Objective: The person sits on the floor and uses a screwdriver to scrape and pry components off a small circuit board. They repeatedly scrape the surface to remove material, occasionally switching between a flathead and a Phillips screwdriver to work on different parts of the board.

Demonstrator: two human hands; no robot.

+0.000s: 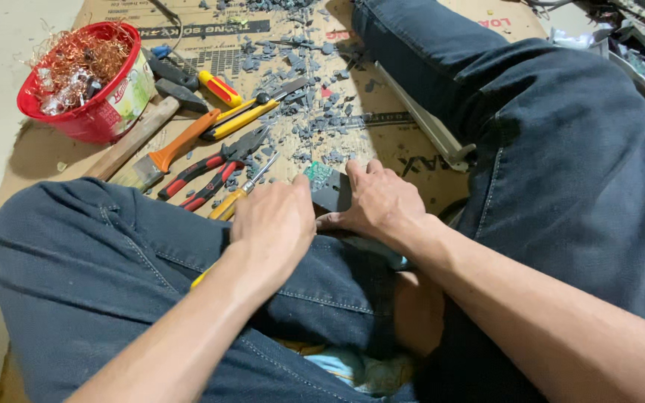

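- My left hand (pixel 274 224) is closed around a yellow-handled screwdriver (pixel 242 192); its metal tip points up and away, toward the pliers (pixel 214 173).
- My right hand (pixel 378 201) lies flat, fingers spread, pressing a dark plastic part (pixel 331 192) against my leg, just at the edge of the cardboard (pixel 404 149).
- A small green circuit board (pixel 317 174) peeks out at the part's far corner, between my two hands.
- As I read it, I'm in the middle of prying this part open: one hand pins it, the other works the tool.
- Next, I think, the tip must come round into a seam of the part, with the right hand holding firm so nothing slips toward my fingers.
- Grey plastic chips (pixel 315 112) litter the cardboard beyond, and a red bowl (pixel 87 112) of copper wire sits well apart on the left.
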